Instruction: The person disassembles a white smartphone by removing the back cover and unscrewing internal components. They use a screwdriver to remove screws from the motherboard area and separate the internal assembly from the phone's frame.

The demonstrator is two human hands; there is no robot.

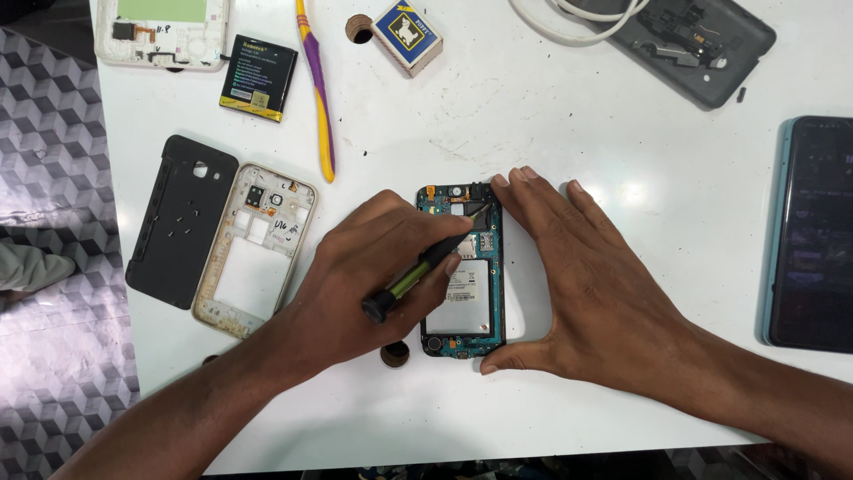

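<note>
1. Head view, nearest first: the left hand (pixel 373 267) is curled around a screwdriver (pixel 425 265) with a black and green handle, pinching it like a pen; its tip rests near the top right corner of an opened phone (pixel 464 307) lying flat on the white desk (pixel 569 133).
2. The right hand (pixel 577 276) is spread open, fingers together along the phone's right edge and thumb hooked at its lower corner, bracing it; it holds nothing.
3. The phone sits between the two hands, touching both, with its circuit board exposed.
4. Judging by the layout, disassembly looks well underway: the black back cover (pixel 178 218) carrying small loose screws and a pale mid frame (pixel 258 249) lie just left of the left hand, already off. The board appears to be in place yet.
5. Farther off lie a battery (pixel 259 77), a yellow and purple toothbrush (pixel 317 89), a small box (pixel 407 36), another opened phone (pixel 164 31), a grey cover with parts (pixel 693 44), and a dark phone (pixel 813 231) at far right.
</note>
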